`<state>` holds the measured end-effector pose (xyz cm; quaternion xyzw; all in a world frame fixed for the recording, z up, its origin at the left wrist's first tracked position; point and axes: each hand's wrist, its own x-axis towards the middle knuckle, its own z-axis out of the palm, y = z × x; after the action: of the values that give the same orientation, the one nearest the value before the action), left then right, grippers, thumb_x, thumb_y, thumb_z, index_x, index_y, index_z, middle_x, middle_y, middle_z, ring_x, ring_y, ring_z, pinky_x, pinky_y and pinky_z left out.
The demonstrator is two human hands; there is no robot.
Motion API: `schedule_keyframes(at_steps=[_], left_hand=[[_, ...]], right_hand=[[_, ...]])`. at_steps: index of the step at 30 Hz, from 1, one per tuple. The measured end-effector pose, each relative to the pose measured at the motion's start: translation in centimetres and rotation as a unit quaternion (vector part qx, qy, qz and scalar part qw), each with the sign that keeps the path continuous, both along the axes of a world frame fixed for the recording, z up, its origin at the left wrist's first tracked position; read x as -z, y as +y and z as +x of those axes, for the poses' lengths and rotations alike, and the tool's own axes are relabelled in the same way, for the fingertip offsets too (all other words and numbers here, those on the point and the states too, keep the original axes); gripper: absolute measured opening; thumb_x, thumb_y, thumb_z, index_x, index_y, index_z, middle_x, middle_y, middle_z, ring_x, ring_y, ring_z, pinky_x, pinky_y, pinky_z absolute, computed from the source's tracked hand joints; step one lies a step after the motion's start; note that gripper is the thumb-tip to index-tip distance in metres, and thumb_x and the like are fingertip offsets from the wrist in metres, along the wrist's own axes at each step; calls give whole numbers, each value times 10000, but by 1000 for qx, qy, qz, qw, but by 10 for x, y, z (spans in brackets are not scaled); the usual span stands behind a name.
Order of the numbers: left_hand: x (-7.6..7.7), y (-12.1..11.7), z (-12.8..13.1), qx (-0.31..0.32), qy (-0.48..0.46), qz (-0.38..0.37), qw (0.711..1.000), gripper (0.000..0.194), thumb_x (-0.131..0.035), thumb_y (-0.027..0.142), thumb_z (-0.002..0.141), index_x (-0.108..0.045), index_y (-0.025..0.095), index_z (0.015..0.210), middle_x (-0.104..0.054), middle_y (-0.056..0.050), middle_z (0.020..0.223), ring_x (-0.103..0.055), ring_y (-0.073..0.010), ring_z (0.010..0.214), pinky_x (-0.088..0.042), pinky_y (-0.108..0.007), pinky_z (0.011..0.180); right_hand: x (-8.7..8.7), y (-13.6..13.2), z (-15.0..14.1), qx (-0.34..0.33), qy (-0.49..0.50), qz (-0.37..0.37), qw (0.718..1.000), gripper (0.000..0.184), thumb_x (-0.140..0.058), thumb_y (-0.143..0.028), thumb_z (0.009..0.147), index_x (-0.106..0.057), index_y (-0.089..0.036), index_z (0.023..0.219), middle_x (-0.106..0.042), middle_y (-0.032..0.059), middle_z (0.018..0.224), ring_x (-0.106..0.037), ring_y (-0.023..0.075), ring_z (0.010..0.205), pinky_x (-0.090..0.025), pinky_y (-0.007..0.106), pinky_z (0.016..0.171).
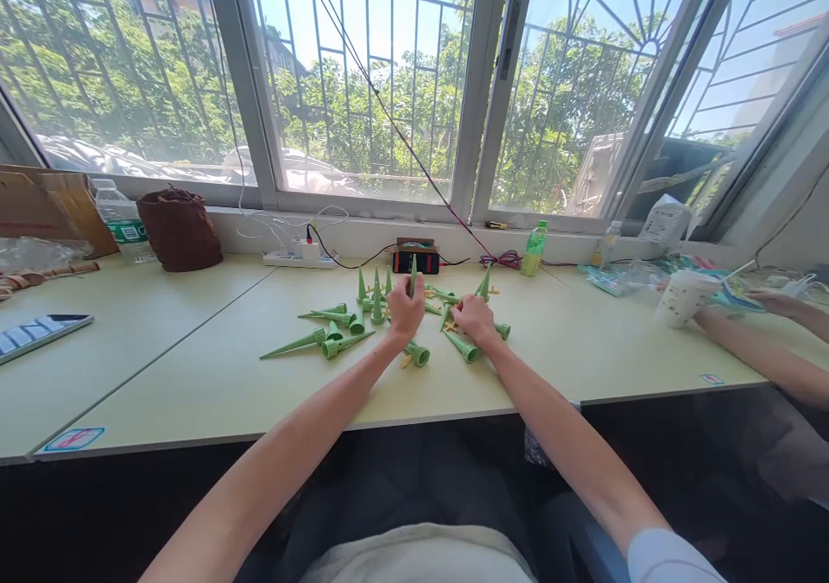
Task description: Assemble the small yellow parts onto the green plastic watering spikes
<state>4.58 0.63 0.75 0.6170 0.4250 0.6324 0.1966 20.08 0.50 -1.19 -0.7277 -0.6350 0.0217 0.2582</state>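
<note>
My left hand (pixel 406 311) is closed around a green plastic watering spike (pixel 413 277), whose pointed end sticks up above the fist. To its right, my right hand (pixel 475 316) reaches down into the scattered pieces with its fingers pinched together; what they hold is hidden. Near those fingers are small yellow pieces (pixel 452 327) and a lying green spike (pixel 464 347). Another lying spike (pixel 418 355) is below and between the hands. Left of my left hand, several spikes lie in a loose group, including one long spike (pixel 293 344), and an upright spike (pixel 376 298) stands behind them.
A phone (pixel 416 260) leans at the back by the window sill, near a power strip (pixel 301 259). A green bottle (pixel 534 248) stands back right. A brown bag (pixel 180 229) sits at left. At right, another person's arms (pixel 757 354) rest near a white cup (pixel 686 298).
</note>
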Motion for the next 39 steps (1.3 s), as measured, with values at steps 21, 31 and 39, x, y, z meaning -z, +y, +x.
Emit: schedule_keyframes(at_steps=[21,31,39], left_hand=[[0,0,3,12,4,-3,1000,397,-465,525,903,-453,216,654,-489,13,532,-446,-129,508,-319,-278,516],[0,-2,4,48,-4,-23,999,411,-474,512,902,-419,215,624,-460,33,479,-427,-109,437,-335,-275,493],[-1,-3,3,50,-8,-25,998,395,-490,496,900,-434,214,629,-467,32,488,-436,-109,446,-348,-275,500]], right_hand=[[-4,-7,2,-273,9,20,962,125,-667,-260,723,-682,-144,680,-651,7,650,-537,101,613,-381,208,596],[-1,-6,-3,-309,22,7,951,83,-611,-93,676,-675,-145,679,-650,-6,635,-559,97,601,-416,197,618],[2,-8,-12,-310,31,44,949,67,-612,-123,735,-666,-154,711,-637,-15,644,-529,89,605,-385,191,620]])
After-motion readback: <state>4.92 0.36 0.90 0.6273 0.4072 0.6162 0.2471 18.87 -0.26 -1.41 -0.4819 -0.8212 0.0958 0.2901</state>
